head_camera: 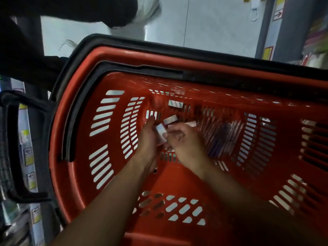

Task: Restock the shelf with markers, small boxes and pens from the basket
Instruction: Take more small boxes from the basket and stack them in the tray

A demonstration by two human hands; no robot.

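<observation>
Both hands reach deep inside a red slotted plastic basket, walls rising all round; left hand grips a small white cardboard box. Right hand, at three o'clock of it, curls beside the box; whether it pinches cannot be told.

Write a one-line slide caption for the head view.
Both hands reach into the red basket: left hand holds a small box, right hand beside it, pens lying alongside.

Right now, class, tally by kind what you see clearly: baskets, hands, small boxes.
Red slotted plastic basket: 1
Bare hands: 2, left hand, right hand
Small pale boxes: 4, one held by left hand
Total: 7
</observation>
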